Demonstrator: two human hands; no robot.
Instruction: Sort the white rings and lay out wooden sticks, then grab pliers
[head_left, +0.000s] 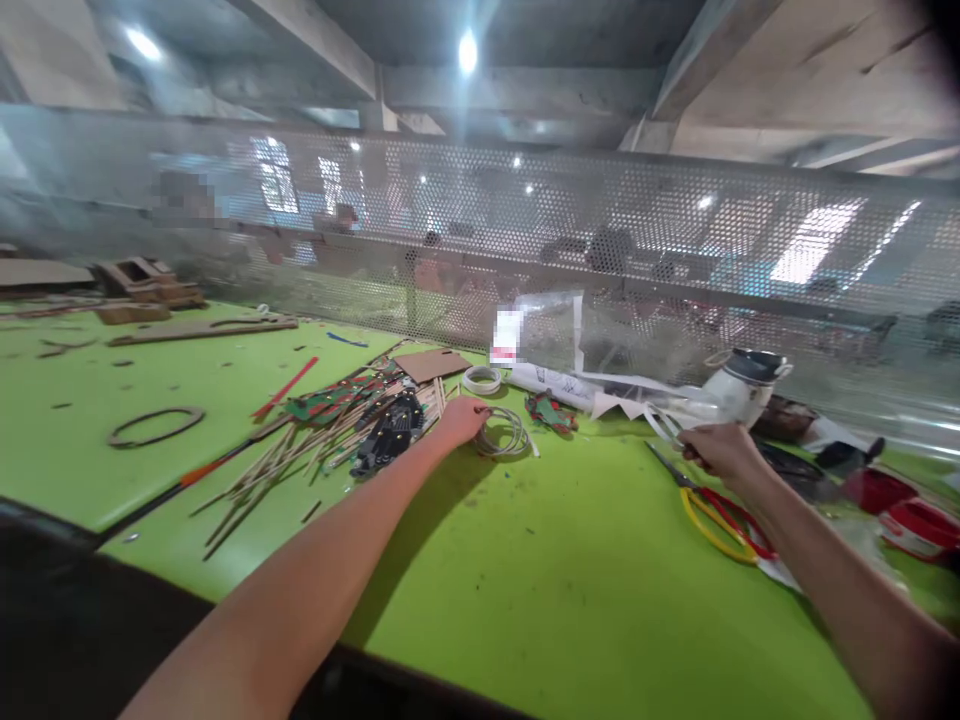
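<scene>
At the middle of the green table, my left hand (pixel 463 418) has its fingers closed on the edge of a coil of thin grey cord (pixel 511 440), which rests on the tabletop. Farther right, my right hand (pixel 721 450) is closed in a pinch at the end of a white strip (pixel 663 424); its fingertips are partly hidden. Just below that hand lie scissors (pixel 709 520) with one yellow and one red handle. A roll of white tape (pixel 481 379) sits behind my left hand.
Thin wooden sticks (pixel 262 470) and dark and green decorated pieces (pixel 390 430) lie left. A white jug-like container (pixel 739 385) and red tape rolls (pixel 919 525) stand right. A perforated metal screen (pixel 465 230) runs along the back. A brown ring (pixel 156 426) lies far left.
</scene>
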